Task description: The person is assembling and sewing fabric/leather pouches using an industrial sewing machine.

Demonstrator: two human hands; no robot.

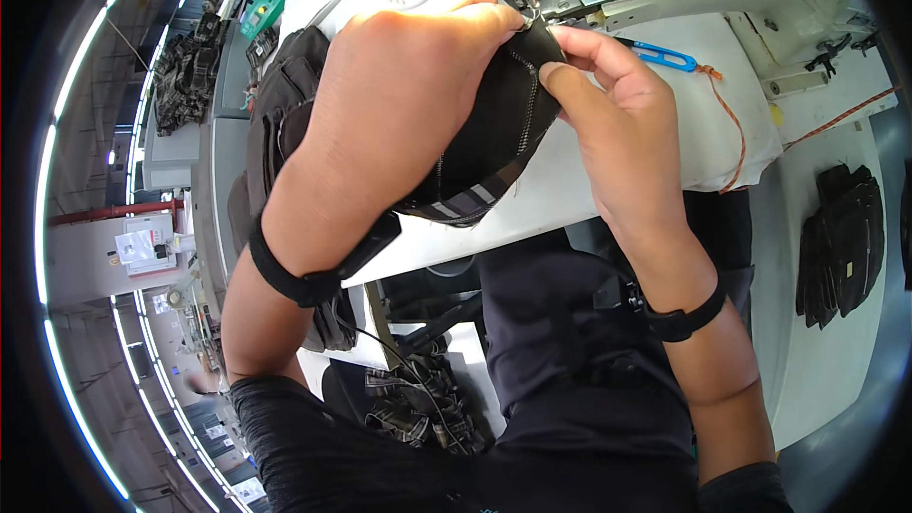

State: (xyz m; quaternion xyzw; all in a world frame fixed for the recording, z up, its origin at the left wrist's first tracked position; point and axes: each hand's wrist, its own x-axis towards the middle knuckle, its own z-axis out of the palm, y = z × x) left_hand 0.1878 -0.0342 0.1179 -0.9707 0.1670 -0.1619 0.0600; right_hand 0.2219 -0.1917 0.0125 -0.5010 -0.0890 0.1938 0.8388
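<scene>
A dark fabric piece (484, 123) with light zigzag stitching and a striped lower edge lies on the white sewing table (456, 247), its top end close under the sewing machine's needle area (528, 14). My left hand (404, 85) reaches across it, closed, with fingertips pinched at the fabric's top end beside the metal presser parts. Part of those fingers is hidden behind the machine head. My right hand (622, 100) is closed too, pinching the fabric's right edge between thumb and forefinger. Just beyond the right fingers lie blue-handled thread snips (665, 57) on an orange cord (736, 123).
More dark fabric pieces (285, 95) are heaped left of my left arm. A stack of dark pieces (844, 242) lies at the right. Plaid fabric (423, 404) sits below the table edge. A green box (266, 0) stands at the far left.
</scene>
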